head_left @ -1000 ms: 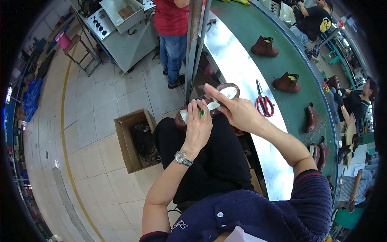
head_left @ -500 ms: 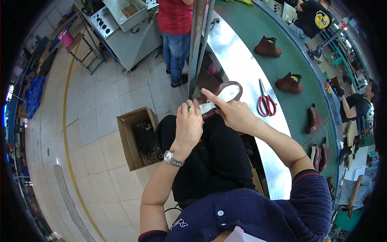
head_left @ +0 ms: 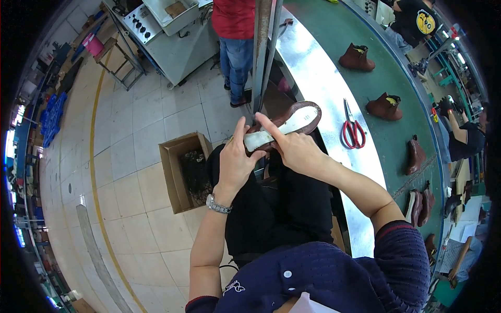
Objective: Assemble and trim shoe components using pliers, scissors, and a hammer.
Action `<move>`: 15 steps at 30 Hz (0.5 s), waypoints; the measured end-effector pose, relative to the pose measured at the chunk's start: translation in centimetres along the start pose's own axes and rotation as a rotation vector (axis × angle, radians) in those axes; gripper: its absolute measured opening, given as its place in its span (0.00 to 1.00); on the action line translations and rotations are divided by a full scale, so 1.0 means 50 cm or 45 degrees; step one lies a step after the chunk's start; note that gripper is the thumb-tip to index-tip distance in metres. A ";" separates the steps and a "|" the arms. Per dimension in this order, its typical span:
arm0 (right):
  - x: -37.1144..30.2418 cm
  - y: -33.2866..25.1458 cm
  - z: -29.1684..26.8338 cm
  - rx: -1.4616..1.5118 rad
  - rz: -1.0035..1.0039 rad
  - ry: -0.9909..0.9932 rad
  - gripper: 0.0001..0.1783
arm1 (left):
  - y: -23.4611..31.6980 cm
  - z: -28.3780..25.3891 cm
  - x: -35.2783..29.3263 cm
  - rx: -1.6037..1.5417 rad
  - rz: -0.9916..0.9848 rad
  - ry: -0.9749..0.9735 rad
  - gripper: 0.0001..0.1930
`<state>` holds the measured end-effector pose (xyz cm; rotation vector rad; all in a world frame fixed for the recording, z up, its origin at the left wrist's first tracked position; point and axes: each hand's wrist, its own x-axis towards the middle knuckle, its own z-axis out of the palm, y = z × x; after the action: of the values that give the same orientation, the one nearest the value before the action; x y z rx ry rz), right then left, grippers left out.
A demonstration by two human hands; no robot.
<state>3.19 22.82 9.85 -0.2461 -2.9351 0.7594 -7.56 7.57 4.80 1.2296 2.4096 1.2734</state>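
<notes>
A brown leather boot lies above my lap with its underside up, showing a whitish middle inside a brown rim. My left hand grips one end, its thumb and forefinger on either side of the white part. My right hand holds the boot near its middle, with the forefinger stretched over the underside toward my left hand. The upper part of the boot is mostly hidden beneath. Red-handled scissors lie on the metal table to the right.
On the green conveyor belt stand several brown boots. An open cardboard box with dark scraps sits on the floor at left. A metal post rises just ahead. A person in red stands beyond it; others sit across the belt.
My left hand has opened its thumb away from the fingers and turned along the boot's end, uncovering more of the white underside. The view has shifted slightly.
</notes>
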 end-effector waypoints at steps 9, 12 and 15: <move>0.005 0.088 -0.070 -0.330 0.145 0.072 0.44 | -0.018 -0.048 -0.014 0.049 0.013 -0.045 0.61; -0.043 0.097 -0.084 -0.077 0.179 -0.253 0.44 | -0.039 0.007 -0.074 -1.172 -0.550 -0.066 0.64; -0.102 0.052 -0.105 0.642 0.451 -0.316 0.38 | -0.013 0.036 -0.125 -1.614 -1.057 -0.279 0.54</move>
<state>9.24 26.62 12.84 -0.6723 -2.8130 1.6480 -2.99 3.95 1.78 -0.0184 1.1522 1.6672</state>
